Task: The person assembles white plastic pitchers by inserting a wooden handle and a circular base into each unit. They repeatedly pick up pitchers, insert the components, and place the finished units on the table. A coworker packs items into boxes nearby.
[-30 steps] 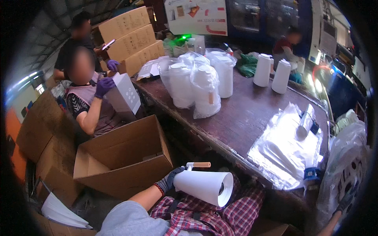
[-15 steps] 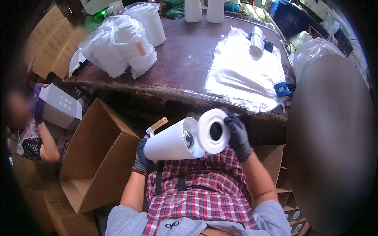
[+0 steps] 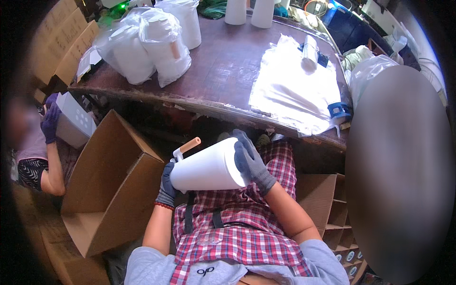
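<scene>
Across my lap lies a white cylindrical container (image 3: 204,166), tilted, with a light wooden grip (image 3: 190,145) on an arm at its left end. My left hand (image 3: 167,185), in a grey glove, is closed around that end. At the other end a round white lid (image 3: 231,164) sits on the mouth, its rim partly showing. My gloved right hand (image 3: 249,164) covers the lid, fingers curved over it and pressing against it. The container's inside and the lid's middle are hidden.
A dark table (image 3: 218,61) holds bagged white containers (image 3: 164,47), a stack of clear plastic bags (image 3: 289,90) and two bare white containers (image 3: 262,14). An open carton (image 3: 109,190) stands at left, a divided carton (image 3: 316,194) at right. Another person (image 3: 38,152) holds a box (image 3: 73,123).
My right hand has brought the lid left onto the container's mouth, which stood open before. The other person's box has shifted slightly and turned.
</scene>
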{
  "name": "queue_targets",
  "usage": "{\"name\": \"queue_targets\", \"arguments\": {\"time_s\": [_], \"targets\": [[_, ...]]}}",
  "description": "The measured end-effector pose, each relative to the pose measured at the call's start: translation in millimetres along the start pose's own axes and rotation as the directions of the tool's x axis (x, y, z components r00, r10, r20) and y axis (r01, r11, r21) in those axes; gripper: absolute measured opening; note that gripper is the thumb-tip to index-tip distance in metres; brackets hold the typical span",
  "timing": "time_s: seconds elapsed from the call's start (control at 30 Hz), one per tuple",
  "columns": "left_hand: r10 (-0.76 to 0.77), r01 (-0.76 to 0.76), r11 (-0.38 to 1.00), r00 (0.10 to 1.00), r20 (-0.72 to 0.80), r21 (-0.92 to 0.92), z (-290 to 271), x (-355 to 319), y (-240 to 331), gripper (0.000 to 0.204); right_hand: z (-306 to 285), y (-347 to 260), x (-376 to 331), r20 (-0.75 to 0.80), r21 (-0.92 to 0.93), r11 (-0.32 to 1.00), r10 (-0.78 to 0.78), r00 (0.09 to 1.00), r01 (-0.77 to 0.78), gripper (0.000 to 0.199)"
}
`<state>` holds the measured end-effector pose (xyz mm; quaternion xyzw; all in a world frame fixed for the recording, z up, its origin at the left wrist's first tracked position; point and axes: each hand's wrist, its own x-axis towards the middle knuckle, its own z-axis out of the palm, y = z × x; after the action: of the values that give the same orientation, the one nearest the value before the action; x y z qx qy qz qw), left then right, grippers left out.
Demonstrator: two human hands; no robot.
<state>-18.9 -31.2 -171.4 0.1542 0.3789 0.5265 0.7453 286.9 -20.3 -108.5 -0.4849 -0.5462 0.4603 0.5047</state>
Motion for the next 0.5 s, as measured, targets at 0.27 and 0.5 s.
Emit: {"name": "queue_targets", "arguments": {"time_s": [0.27,0.5], "targets": [[0.006,-0.006,1.0,1.0,-0.005,0.012,-1,-2,6,0.035,13,-37,-8,0.099,-0.489,0.826,-0.266,0.959,0.28,0.055],[0.303,-0.509,0.18,0.843,0.445,0.842,-14,-6,23,0.021,15,-136,-12,0.489,-0.458,0.628,-0.414,0.768,0.63,0.075]]}}
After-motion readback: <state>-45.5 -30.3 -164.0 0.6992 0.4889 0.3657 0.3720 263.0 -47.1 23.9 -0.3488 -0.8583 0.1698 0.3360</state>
